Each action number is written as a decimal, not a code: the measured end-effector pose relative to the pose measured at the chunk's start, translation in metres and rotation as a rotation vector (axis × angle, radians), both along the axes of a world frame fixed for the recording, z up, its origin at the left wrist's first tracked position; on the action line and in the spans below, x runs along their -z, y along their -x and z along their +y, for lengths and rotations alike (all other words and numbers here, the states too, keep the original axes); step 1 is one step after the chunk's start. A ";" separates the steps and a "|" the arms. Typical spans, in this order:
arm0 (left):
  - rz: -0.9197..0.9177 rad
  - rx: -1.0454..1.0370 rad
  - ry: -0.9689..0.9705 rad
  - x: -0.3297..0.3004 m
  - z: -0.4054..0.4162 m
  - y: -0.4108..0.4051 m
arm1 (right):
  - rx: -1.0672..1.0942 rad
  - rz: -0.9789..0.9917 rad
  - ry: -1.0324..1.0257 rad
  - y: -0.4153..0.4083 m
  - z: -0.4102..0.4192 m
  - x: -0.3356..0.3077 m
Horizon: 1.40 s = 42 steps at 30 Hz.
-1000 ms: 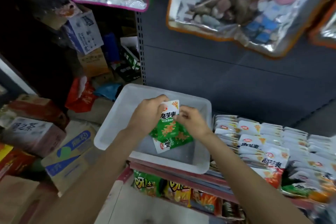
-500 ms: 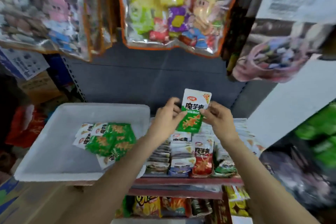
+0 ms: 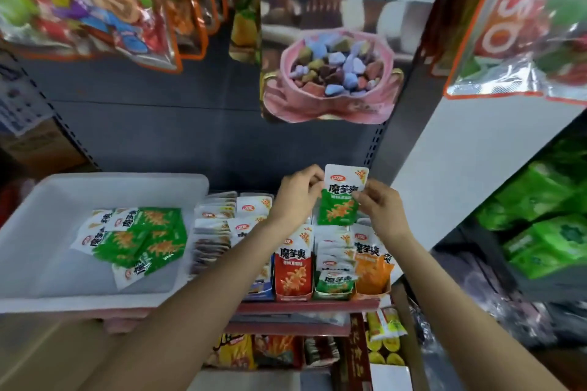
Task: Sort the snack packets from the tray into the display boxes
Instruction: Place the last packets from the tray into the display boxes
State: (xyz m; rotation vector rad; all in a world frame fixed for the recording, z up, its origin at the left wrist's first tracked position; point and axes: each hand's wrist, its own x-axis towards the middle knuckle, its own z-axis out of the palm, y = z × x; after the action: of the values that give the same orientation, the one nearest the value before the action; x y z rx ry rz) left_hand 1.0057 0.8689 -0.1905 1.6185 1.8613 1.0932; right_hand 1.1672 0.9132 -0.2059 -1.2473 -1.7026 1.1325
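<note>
Holding the green packet upright, long axis vertical; left hand and right hand pinch its side edges. Green display box lies directly below, slightly nearer the right hand.

hanging candy bags, candy poster

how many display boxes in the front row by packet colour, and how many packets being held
Red display box: 1
Green display box: 1
Orange display box: 1
Held green packet, pinched by left hand and right hand: 1
Total: 3 boxes clearly seen, 1 held packet. A fourth box left of the red one is hidden by the arm, so its colour is unclear.
</note>
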 end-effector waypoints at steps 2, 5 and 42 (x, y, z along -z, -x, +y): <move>0.033 -0.003 0.031 0.002 0.005 0.000 | -0.019 -0.006 0.029 -0.001 0.004 0.005; 0.086 -0.014 0.041 0.001 0.012 0.000 | -0.035 0.022 0.043 0.000 0.009 0.004; 0.495 0.134 0.285 0.051 0.002 0.002 | -0.329 -0.784 -0.303 0.006 0.007 0.039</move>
State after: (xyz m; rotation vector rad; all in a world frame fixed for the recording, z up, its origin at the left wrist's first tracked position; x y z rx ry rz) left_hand 1.0037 0.8707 -0.2412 1.9204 2.0484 0.3628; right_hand 1.1612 0.9207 -0.2452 -1.3312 -2.6203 0.5199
